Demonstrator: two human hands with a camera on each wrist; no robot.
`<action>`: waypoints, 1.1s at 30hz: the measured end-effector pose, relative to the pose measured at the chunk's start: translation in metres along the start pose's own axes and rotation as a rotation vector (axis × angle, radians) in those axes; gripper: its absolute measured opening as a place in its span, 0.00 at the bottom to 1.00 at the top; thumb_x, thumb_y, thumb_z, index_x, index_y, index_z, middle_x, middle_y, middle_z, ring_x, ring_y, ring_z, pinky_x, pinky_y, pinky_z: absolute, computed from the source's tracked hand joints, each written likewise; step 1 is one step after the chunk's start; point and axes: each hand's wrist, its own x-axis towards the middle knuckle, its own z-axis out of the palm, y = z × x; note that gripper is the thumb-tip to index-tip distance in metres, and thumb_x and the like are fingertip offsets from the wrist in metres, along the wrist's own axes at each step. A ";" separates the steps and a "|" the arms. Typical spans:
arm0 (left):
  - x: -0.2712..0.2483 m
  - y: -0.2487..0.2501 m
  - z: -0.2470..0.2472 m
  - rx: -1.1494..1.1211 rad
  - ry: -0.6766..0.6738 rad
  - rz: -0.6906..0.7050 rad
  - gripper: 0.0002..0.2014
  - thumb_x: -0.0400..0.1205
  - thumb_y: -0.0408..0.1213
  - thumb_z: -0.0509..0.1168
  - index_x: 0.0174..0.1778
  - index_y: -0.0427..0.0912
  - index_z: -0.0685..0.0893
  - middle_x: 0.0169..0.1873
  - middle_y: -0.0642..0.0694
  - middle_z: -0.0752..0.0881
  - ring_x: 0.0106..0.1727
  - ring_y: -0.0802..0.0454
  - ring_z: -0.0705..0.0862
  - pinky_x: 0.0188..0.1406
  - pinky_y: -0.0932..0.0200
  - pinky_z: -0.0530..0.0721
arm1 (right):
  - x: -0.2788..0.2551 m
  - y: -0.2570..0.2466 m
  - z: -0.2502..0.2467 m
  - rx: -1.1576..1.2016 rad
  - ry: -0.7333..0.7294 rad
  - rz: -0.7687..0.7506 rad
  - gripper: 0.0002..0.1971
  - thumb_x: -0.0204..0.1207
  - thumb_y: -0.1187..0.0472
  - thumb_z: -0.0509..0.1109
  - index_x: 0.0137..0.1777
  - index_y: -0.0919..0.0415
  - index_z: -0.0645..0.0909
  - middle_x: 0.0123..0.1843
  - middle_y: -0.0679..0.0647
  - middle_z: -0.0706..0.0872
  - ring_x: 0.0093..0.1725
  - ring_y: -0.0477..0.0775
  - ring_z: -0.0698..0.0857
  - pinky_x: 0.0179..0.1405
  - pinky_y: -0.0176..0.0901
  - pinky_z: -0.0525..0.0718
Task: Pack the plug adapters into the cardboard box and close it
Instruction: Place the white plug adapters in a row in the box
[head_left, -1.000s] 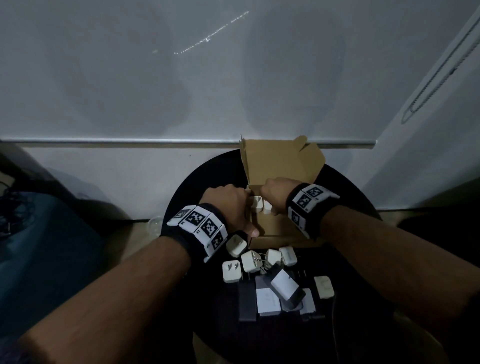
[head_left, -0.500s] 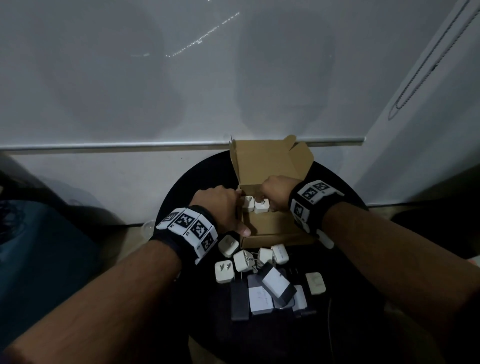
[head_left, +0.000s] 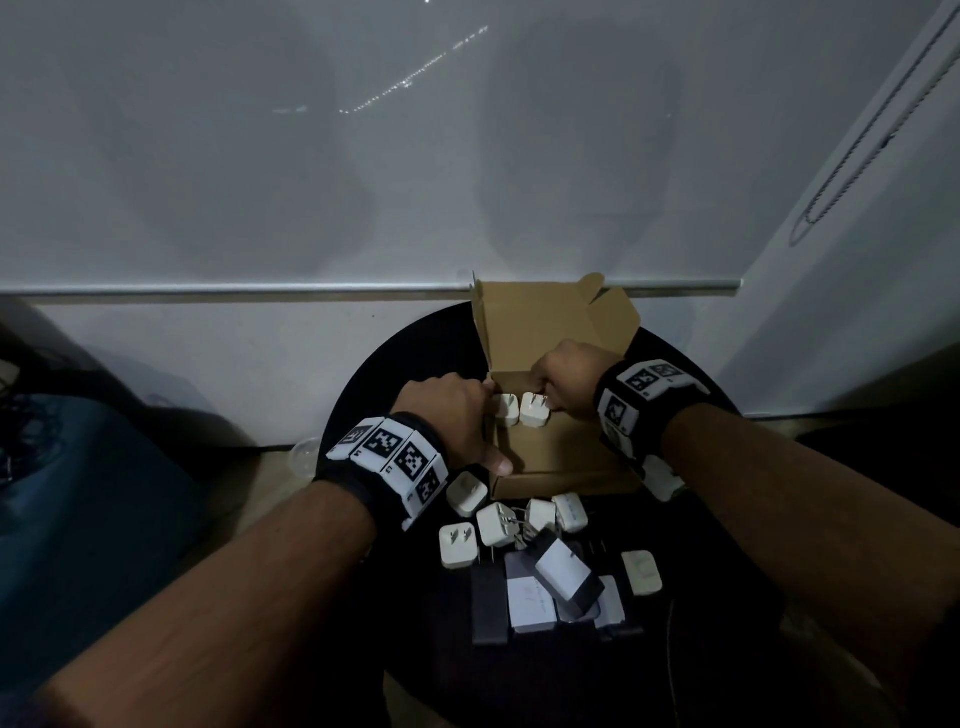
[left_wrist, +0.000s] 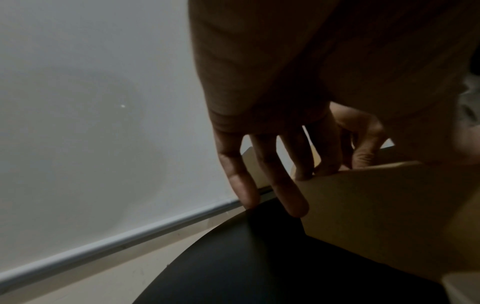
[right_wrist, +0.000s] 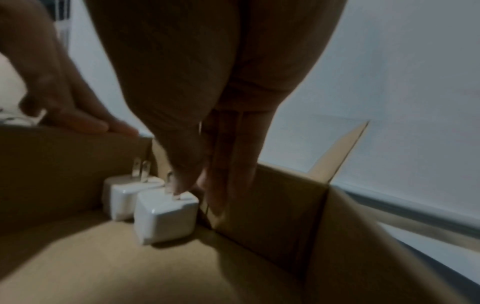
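The open cardboard box (head_left: 563, 457) stands on a round black table (head_left: 363, 410), its lid (head_left: 535, 322) raised at the back. Two white plug adapters (head_left: 505, 411) (head_left: 535, 413) sit side by side in its far left corner, prongs up. My right hand (head_left: 548, 402) pinches the prongs of the right-hand adapter (right_wrist: 166, 216), which rests on the box floor against its neighbour (right_wrist: 119, 199). My left hand (head_left: 483, 421) grips the box's left wall, thumb at the near corner, fingers (left_wrist: 291, 197) down the outside.
Several loose white adapters (head_left: 496, 522) lie just in front of the box, with a larger black-and-white charger (head_left: 563, 571) and flat dark blocks (head_left: 488, 603) nearer me. One more adapter (head_left: 662, 478) lies under my right wrist. A white wall and metal rail (head_left: 234, 288) stand behind the table.
The second adapter has settled beside the first in the box corner, and my right hand has drawn slightly right, showing it more. My left hand stays on the box wall.
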 end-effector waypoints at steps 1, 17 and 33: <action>0.000 0.000 0.000 0.004 -0.002 0.002 0.41 0.60 0.71 0.72 0.69 0.60 0.77 0.55 0.50 0.86 0.57 0.45 0.84 0.45 0.53 0.76 | 0.001 -0.001 0.001 -0.006 -0.002 0.001 0.14 0.75 0.64 0.70 0.60 0.61 0.85 0.58 0.60 0.86 0.57 0.61 0.85 0.52 0.45 0.81; -0.002 -0.002 0.002 0.004 -0.008 -0.023 0.41 0.59 0.73 0.71 0.69 0.62 0.78 0.55 0.50 0.85 0.56 0.46 0.84 0.46 0.52 0.78 | -0.027 -0.017 -0.015 0.087 0.064 -0.073 0.09 0.74 0.62 0.68 0.50 0.62 0.86 0.50 0.58 0.88 0.50 0.60 0.86 0.42 0.44 0.79; -0.005 0.005 -0.007 0.023 -0.049 -0.078 0.42 0.59 0.73 0.73 0.70 0.60 0.78 0.55 0.51 0.85 0.56 0.47 0.84 0.44 0.54 0.76 | -0.120 -0.008 0.056 -0.186 -0.180 -0.226 0.21 0.82 0.60 0.64 0.74 0.56 0.68 0.73 0.52 0.69 0.52 0.61 0.86 0.43 0.52 0.84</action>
